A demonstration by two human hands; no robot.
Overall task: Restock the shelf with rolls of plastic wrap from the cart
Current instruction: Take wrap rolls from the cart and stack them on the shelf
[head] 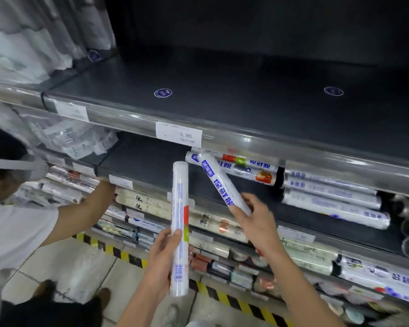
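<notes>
My left hand (162,260) grips a white roll of plastic wrap (180,208) upright in front of the shelves. My right hand (250,217) pinches the lower end of a second roll (219,179), which slants up and left, its far end over the dark middle shelf (151,166). One printed roll (246,169) lies on that shelf behind it. To the right, several more rolls (331,204) lie stacked on the same shelf. The cart is out of view.
Another person in a white shirt (12,232) crouches at the left, one hand on the shelf edge (109,185). The top shelf (222,95) carries a 9.90 price tag (178,136). Lower shelves hold packed rolls (222,256). Yellow-black tape (118,251) marks the floor.
</notes>
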